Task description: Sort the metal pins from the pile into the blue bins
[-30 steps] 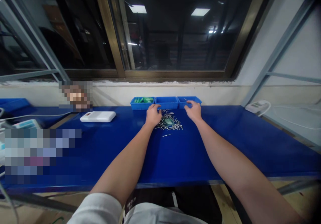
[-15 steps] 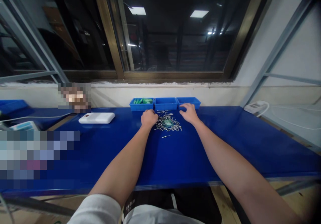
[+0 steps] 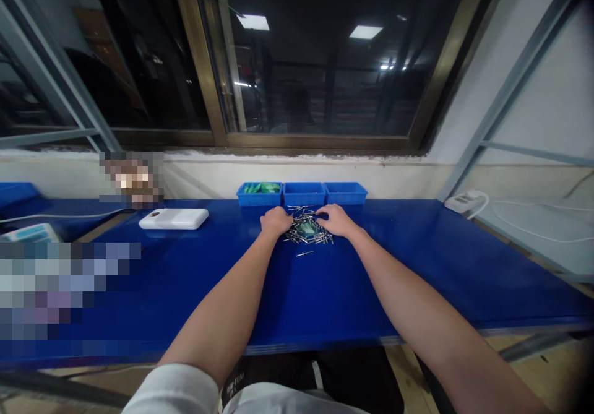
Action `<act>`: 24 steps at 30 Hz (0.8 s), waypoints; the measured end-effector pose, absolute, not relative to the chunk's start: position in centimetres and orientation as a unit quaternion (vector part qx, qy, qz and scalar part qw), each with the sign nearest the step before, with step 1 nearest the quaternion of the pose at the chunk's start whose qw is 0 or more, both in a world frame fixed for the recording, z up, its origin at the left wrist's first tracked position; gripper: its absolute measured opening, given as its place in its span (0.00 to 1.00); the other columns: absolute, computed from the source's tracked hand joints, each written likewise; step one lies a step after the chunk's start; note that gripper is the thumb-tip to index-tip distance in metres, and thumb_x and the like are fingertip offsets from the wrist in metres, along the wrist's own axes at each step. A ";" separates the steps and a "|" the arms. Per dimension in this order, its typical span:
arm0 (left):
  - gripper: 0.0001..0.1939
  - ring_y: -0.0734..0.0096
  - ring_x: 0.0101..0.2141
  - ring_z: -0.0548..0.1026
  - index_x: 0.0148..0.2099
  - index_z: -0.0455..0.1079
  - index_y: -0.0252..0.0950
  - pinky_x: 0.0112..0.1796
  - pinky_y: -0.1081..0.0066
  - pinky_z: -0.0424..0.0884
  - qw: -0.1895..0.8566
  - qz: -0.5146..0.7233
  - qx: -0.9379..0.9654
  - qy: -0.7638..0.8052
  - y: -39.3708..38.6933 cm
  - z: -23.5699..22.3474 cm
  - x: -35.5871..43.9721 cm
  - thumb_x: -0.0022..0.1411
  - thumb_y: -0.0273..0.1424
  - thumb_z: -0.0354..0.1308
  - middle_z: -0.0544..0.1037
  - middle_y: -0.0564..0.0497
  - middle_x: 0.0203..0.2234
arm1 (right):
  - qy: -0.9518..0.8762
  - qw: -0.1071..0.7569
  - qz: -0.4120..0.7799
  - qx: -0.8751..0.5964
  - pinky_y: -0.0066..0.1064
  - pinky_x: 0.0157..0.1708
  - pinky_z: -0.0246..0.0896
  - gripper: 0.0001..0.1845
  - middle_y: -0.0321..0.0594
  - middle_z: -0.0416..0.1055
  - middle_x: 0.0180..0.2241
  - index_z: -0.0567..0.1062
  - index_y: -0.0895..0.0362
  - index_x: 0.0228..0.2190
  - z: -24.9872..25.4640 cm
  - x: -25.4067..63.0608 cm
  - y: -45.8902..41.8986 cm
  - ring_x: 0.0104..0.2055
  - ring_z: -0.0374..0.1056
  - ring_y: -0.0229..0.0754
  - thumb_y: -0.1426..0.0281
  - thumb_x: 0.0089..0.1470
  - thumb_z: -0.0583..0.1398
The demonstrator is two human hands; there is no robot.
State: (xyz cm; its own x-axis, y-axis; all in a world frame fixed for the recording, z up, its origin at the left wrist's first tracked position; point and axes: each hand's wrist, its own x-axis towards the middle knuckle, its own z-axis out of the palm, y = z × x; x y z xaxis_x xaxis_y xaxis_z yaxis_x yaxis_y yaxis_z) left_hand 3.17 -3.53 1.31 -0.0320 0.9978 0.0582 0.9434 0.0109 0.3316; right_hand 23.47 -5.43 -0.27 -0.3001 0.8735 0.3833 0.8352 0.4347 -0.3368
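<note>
A pile of small metal pins (image 3: 307,231) with a few green pieces in it lies on the blue table (image 3: 325,290) in front of three blue bins. My left hand (image 3: 275,221) rests at the pile's left edge with its fingers curled in. My right hand (image 3: 335,219) lies on the pile's right edge, fingers bent over the pins. What either hand holds, if anything, is hidden. One loose pin (image 3: 304,254) lies nearer to me. The left bin (image 3: 258,194) holds green parts; the middle bin (image 3: 304,194) and the right bin (image 3: 346,192) show no contents from here.
A white flat device (image 3: 173,218) lies to the left on the table. A white power strip with a cable (image 3: 464,202) sits at the right on a grey surface. A dark window runs along the wall behind the bins.
Both hands have drawn back from the bins and come down onto the two sides of the pin pile. The right hand moved left from the right bin's rim.
</note>
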 end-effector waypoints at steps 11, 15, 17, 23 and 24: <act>0.10 0.59 0.45 0.69 0.36 0.71 0.38 0.43 0.61 0.61 0.003 0.269 0.777 0.569 -4.6 1.0 3.9 0.60 0.35 0.50 0.75 0.47 0.40 | -0.795 0.343 0.051 -0.498 0.35 0.43 0.59 0.16 0.42 0.74 0.38 0.74 0.56 0.42 0.1 23.0 -5.8 0.40 0.67 0.42 0.65 0.51 0.57; 0.07 0.64 0.41 0.70 0.37 0.68 0.37 0.42 0.64 0.59 -0.016 0.277 0.833 0.478 -5.4 1.2 4.6 0.62 0.33 0.50 0.76 0.49 0.36 | -0.809 0.355 0.089 -0.460 0.31 0.38 0.60 0.12 0.41 0.74 0.36 0.74 0.56 0.38 0.7 22.3 -6.3 0.36 0.68 0.40 0.66 0.53 0.56; 0.07 0.65 0.40 0.70 0.36 0.68 0.37 0.42 0.65 0.59 -0.017 0.277 0.846 0.456 -5.5 1.2 4.6 0.62 0.33 0.50 0.76 0.49 0.35 | -0.816 0.349 0.079 -0.454 0.30 0.37 0.58 0.10 0.40 0.75 0.33 0.75 0.56 0.33 0.9 22.2 -6.4 0.34 0.67 0.39 0.67 0.54 0.55; 0.06 0.66 0.39 0.71 0.37 0.70 0.37 0.41 0.67 0.61 -0.005 0.305 0.859 0.412 -5.4 1.2 4.4 0.60 0.32 0.54 0.76 0.50 0.34 | -0.809 0.335 0.055 -0.480 0.29 0.35 0.55 0.12 0.39 0.73 0.28 0.73 0.57 0.26 0.7 22.5 -6.0 0.32 0.66 0.39 0.68 0.55 0.52; 0.06 0.66 0.39 0.71 0.37 0.70 0.37 0.41 0.67 0.61 -0.006 0.306 0.861 0.407 -5.4 1.2 4.4 0.60 0.31 0.53 0.76 0.50 0.35 | -0.806 0.333 0.054 -0.486 0.29 0.34 0.55 0.13 0.40 0.73 0.27 0.73 0.57 0.26 0.7 22.6 -6.0 0.32 0.66 0.39 0.67 0.55 0.52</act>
State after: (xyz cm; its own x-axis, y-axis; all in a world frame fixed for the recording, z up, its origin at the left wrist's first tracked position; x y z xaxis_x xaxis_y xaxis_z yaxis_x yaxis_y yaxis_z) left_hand 4.36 -5.35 1.19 0.4827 0.6963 0.5311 0.7039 -0.6693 0.2378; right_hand 22.57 -5.99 0.68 -0.3059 0.8197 0.4843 0.7485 0.5214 -0.4097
